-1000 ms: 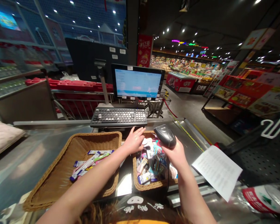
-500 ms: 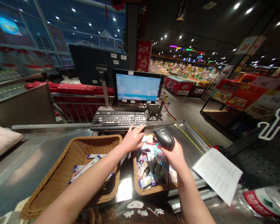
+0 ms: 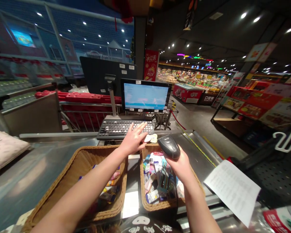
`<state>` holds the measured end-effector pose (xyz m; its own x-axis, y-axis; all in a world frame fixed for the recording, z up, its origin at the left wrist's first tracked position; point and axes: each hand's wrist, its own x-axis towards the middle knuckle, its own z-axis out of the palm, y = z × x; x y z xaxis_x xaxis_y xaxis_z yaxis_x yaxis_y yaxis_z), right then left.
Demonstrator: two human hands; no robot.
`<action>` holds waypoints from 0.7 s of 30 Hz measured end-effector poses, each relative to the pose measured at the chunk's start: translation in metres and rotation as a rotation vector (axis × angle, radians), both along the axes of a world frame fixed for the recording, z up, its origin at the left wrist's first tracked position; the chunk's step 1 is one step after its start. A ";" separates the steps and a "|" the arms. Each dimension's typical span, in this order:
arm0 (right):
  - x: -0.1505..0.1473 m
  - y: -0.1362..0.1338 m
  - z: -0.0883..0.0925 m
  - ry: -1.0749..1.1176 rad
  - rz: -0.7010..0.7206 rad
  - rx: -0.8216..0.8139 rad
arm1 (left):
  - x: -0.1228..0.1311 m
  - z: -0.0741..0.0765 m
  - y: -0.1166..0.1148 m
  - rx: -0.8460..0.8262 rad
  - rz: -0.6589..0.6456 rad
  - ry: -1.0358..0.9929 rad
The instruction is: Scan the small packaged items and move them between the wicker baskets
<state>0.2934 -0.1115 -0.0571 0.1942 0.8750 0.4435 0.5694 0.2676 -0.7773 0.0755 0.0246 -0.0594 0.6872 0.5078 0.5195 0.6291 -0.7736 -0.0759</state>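
While the right hand (image 3: 180,163) holds the scanner (image 3: 169,146), its handle is hidden.

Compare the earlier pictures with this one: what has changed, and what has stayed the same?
The left hand has moved forward, its fingers now over the keyboard, carrying a small pale item past the far rim of the right basket. The right hand still holds the scanner above that basket; the left basket stays put.
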 end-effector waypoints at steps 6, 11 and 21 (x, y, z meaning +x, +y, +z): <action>-0.006 0.003 0.005 -0.026 -0.006 0.021 | -0.010 0.015 -0.001 0.050 0.037 -0.021; -0.014 0.008 0.008 -0.067 0.032 0.094 | -0.022 0.031 0.000 0.107 0.070 -0.059; -0.036 0.023 0.024 -0.115 0.117 0.163 | -0.046 0.050 0.007 0.202 0.105 -0.110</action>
